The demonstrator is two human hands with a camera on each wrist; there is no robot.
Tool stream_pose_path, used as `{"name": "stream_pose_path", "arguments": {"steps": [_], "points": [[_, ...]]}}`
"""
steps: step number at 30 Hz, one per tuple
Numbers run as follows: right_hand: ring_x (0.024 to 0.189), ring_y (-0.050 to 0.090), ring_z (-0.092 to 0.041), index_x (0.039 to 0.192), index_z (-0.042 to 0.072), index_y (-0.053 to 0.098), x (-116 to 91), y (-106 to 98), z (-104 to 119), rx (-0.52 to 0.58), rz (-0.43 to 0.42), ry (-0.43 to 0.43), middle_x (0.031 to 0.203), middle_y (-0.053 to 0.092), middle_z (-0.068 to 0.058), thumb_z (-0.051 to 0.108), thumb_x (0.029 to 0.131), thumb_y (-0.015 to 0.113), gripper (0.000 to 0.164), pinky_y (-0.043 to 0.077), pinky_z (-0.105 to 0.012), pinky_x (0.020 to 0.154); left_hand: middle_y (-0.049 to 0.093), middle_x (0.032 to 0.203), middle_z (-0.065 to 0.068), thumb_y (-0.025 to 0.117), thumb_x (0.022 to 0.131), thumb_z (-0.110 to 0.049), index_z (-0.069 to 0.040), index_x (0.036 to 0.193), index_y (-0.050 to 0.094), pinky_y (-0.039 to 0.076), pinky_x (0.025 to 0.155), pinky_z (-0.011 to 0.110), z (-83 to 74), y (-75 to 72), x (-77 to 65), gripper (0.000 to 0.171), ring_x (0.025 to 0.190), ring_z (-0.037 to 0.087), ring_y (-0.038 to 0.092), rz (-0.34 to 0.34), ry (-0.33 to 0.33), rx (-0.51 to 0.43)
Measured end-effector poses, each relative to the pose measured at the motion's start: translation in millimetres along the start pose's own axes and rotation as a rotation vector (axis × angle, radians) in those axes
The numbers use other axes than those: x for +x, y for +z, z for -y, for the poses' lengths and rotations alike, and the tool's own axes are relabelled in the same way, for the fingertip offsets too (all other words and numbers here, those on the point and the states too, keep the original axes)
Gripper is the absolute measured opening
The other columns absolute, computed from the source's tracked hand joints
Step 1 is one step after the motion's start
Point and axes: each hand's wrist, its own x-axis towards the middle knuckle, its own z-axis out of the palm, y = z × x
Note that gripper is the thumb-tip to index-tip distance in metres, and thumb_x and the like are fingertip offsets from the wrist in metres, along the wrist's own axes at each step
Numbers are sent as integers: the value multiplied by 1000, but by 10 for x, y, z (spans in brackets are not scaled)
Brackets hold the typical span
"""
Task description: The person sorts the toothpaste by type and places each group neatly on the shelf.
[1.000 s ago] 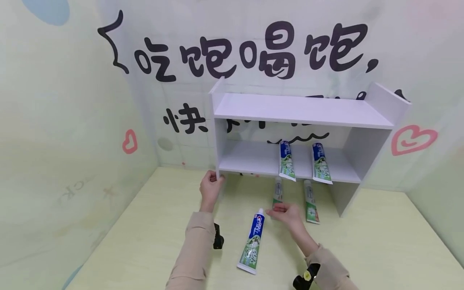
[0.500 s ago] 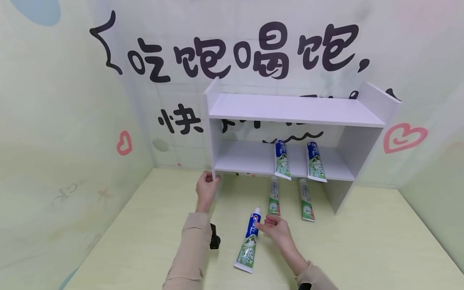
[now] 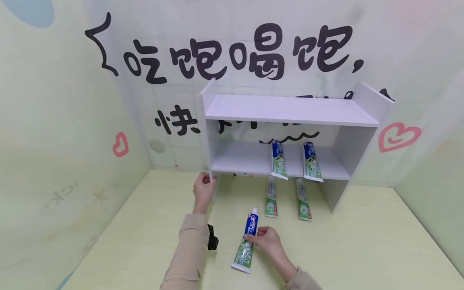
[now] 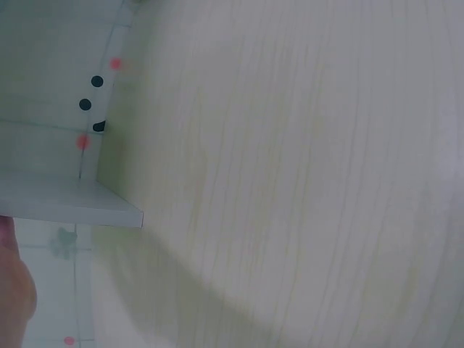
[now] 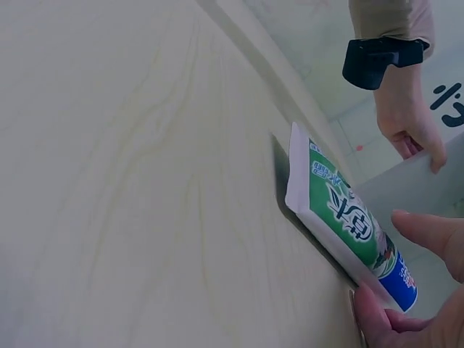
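Note:
My left hand grips the lower front edge of the left side panel of a white two-tier shelf. In the left wrist view only part of this hand shows beside the panel. My right hand is at a blue-and-green toothpaste tube lying on the table before the shelf, cap toward the shelf. In the right wrist view the thumb stands apart above the tube, while the fingers are low at its side, near its blue end.
Two similar toothpaste tubes lie on the middle board, ends jutting over its front edge. Beneath, two grey-and-green tubes lie on the table. A wall with large black characters rises behind.
My right hand has moved left and nearer to me, from the left grey-and-green tube to beside the loose blue-and-green tube. The left hand keeps its hold on the shelf; the view has shifted slightly.

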Motion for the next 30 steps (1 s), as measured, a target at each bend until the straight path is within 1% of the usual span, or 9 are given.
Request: {"name": "stream_pose_path", "arguments": {"steps": [4,7,11,16,20,24,30], "points": [[84,59,-23,110,-16,48,-13,28,11,-2,-11,-21,97,59,-22,17,69,75,59,52,-33,76,65,91,8,61,79,-22,-10,89,57,44,74,34,8,18,11,16,83,19,59,12,-3,-4],[78,58,-20,104,-13,51,-19,48,10,-32,-16,-45,91,60,-18,16,69,75,52,52,-30,71,65,92,8,61,79,-23,-11,89,57,45,74,33,16,24,6,16,84,19,60,10,-5,-4],[71,57,-16,100,-11,53,-25,62,6,-64,-4,-67,84,60,-14,16,69,76,48,51,-27,64,66,93,9,62,78,-23,-10,88,57,45,72,32,26,12,-9,17,84,19,62,-3,-10,-1],[67,56,-15,96,-11,53,-21,53,9,-70,19,-86,80,60,-13,15,68,76,44,51,-26,61,66,92,9,62,77,-24,-10,87,57,45,72,33,32,-6,-10,17,83,19,60,-6,-14,-9],[65,56,-15,92,-10,54,-14,46,16,-72,31,-73,78,60,-12,13,68,76,41,51,-26,59,66,92,9,62,77,-24,-10,88,57,44,73,33,35,-14,-11,18,83,19,61,-2,-21,-8],[62,57,-14,93,-10,53,-4,42,19,-63,39,-59,79,61,-13,13,67,76,42,51,-25,56,66,93,10,63,77,-24,-10,88,57,44,75,34,31,-15,-8,18,83,20,60,2,-26,-14],[59,57,-14,93,-10,52,7,48,-5,-70,41,-44,78,60,-14,13,67,77,42,51,-24,54,66,92,10,63,78,-22,-8,88,58,45,76,36,48,-9,-3,18,84,20,61,1,-16,-14]]}}
